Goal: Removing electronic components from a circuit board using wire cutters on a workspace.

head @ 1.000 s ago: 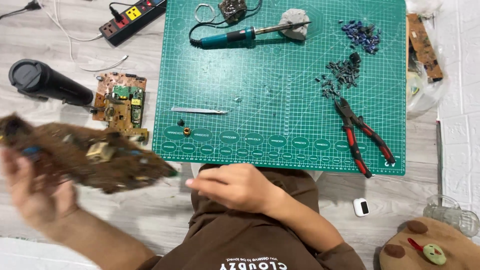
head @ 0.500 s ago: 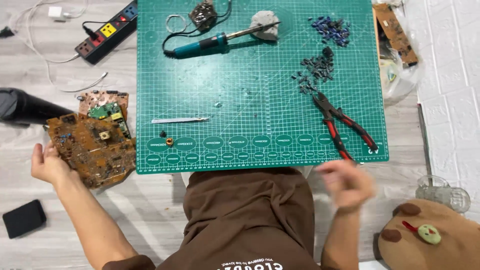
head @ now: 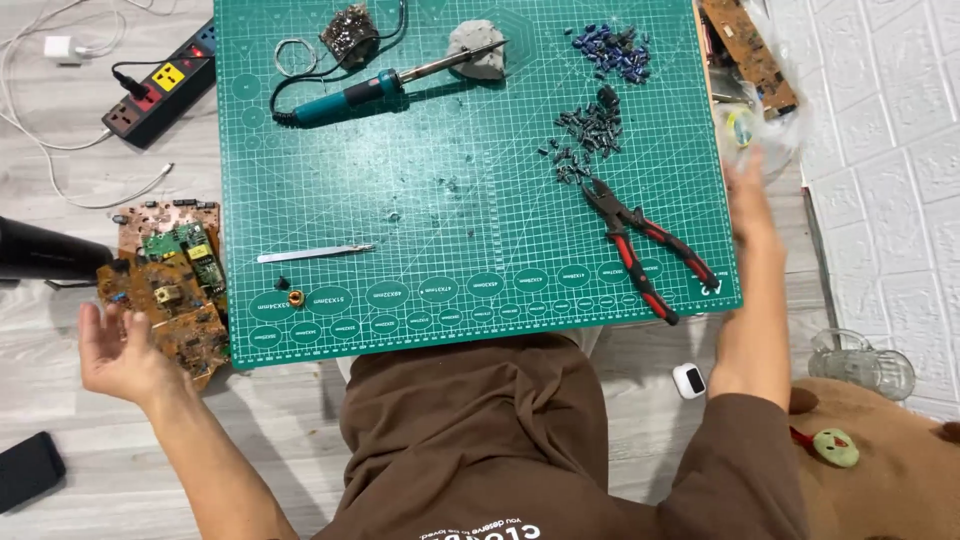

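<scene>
My left hand [head: 122, 352] is open on the floor, its fingers spread beside a brown circuit board [head: 175, 315]. That board lies on a small pile of boards [head: 170, 235] at the left edge of the green cutting mat [head: 470, 200]. My right hand [head: 752, 205] is blurred and stretched past the mat's right edge, fingers extended and holding nothing. It points toward a clear plastic bag [head: 775, 135] that holds more circuit boards [head: 750, 50].
On the mat lie a teal soldering iron [head: 370, 92], red-handled pliers [head: 648, 248], tweezers [head: 315, 253], heaps of small dark parts [head: 590, 130] and blue parts [head: 610, 48]. A power strip [head: 160, 90], black cylinder [head: 40, 252], phone [head: 28, 470], glass jar [head: 862, 362] and plush toy [head: 880, 460] surround it.
My left hand brought the brown board down onto the pile left of the mat and let go. My right hand swung from my lap out and up toward the plastic bag.
</scene>
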